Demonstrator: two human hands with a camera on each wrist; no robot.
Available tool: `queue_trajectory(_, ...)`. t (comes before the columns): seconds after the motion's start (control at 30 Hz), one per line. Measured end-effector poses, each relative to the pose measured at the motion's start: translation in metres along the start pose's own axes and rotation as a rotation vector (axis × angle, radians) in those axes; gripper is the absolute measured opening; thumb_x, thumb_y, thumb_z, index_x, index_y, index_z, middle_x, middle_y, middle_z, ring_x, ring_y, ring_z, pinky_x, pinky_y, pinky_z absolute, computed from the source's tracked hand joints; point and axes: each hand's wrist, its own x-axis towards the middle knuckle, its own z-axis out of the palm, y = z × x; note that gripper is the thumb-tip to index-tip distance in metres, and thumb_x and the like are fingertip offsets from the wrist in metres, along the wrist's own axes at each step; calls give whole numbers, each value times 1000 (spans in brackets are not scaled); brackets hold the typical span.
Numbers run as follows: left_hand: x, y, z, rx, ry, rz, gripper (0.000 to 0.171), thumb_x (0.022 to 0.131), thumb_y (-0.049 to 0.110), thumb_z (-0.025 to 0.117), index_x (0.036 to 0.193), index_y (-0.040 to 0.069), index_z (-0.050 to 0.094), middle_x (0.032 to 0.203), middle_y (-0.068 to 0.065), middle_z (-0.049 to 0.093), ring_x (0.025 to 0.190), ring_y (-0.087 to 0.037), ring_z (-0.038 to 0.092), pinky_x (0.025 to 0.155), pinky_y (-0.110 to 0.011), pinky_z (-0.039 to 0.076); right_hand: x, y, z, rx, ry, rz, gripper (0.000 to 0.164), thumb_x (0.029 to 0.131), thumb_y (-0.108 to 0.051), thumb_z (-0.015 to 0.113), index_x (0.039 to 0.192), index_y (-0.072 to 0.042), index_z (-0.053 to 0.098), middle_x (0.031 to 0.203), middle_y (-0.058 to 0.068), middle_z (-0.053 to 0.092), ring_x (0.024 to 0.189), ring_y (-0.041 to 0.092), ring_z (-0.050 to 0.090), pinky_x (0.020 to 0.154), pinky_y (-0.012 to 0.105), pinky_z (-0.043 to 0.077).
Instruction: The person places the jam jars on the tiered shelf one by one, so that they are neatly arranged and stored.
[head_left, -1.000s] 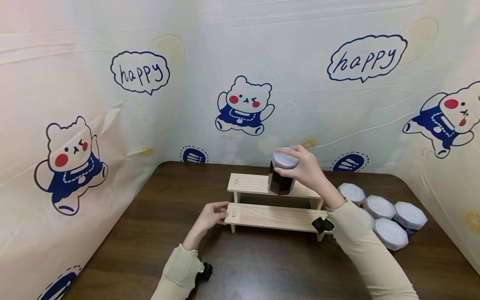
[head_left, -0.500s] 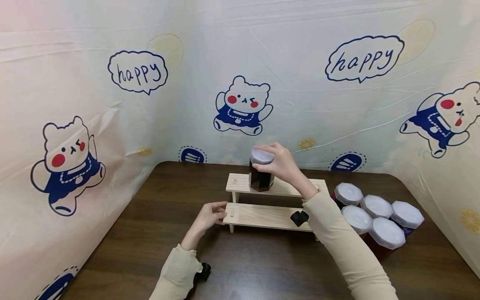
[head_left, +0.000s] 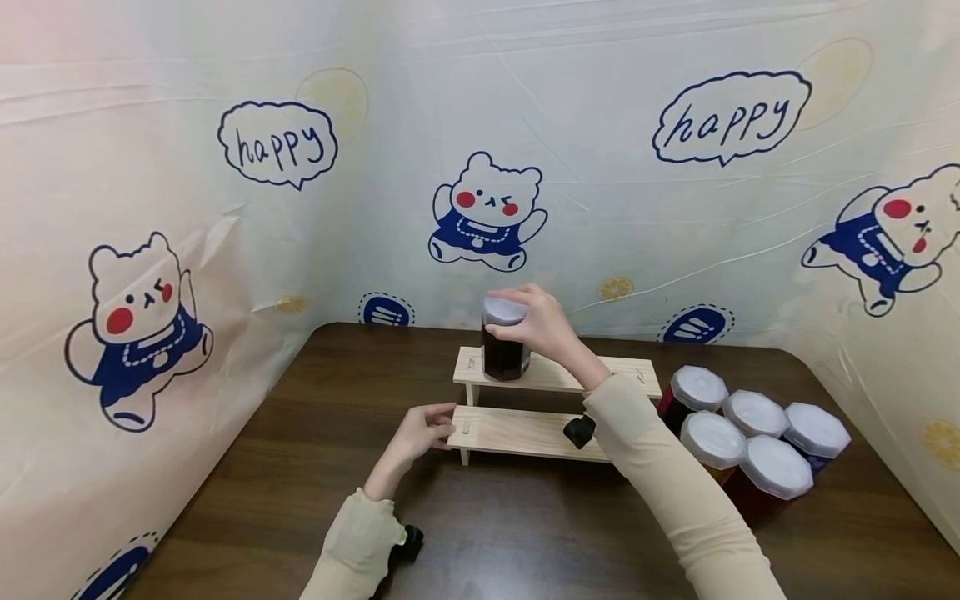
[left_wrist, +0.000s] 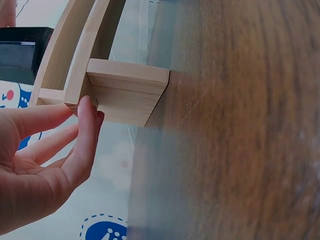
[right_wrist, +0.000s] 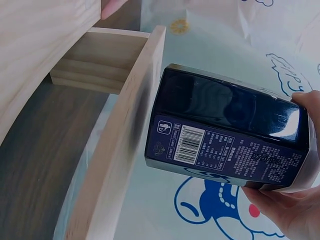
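Observation:
A two-tier pale wooden shelf point(head_left: 517, 427) stands on the table. My left hand point(head_left: 412, 435) pinches the left end of its lower board between thumb and fingers; in the left wrist view the fingertips point(left_wrist: 86, 107) press on the board's corner. My right hand point(head_left: 545, 323) grips a dark, faceted jar point(head_left: 502, 354) by its white lid, from above. That jar is upright at the left part of the upper board point(head_left: 626, 375). In the right wrist view, its purple label point(right_wrist: 215, 150) carries a barcode, and its base is right at the board's surface.
Several similar jars point(head_left: 780, 467) with whitish octagonal lids stand grouped on the table, right of the shelf. The dark wooden table point(head_left: 510, 533) extends in front. A printed curtain point(head_left: 600, 233) with cartoon bears rises behind and along both sides.
My right hand has carried the jar leftward along the upper board, from right of its middle to its left part, slowing in the last half second. My left hand has stayed at the shelf's end.

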Motion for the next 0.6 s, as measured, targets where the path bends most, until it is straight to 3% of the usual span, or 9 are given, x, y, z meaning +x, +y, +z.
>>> queue_trajectory(0.33, 2, -3, 3, -9, -1, -3, 38, 79, -11, 55, 117, -13, 50, 81, -17, 55, 63, -14, 55, 56, -33, 56, 0, 5, 8, -12, -30, 45, 48, 72, -33, 71, 116, -19, 60, 105, 11, 51, 85, 23, 52, 65, 33, 50)
queue_trajectory(0.6, 3, -5, 2, -1, 22, -25, 38, 78, -11, 56, 116, -11, 52, 81, -15, 56, 61, -13, 54, 55, -31, 55, -2, 6, 12, 69, -42, 65, 52, 73, -34, 71, 120, -18, 57, 113, 12, 47, 91, 25, 50, 68, 36, 50)
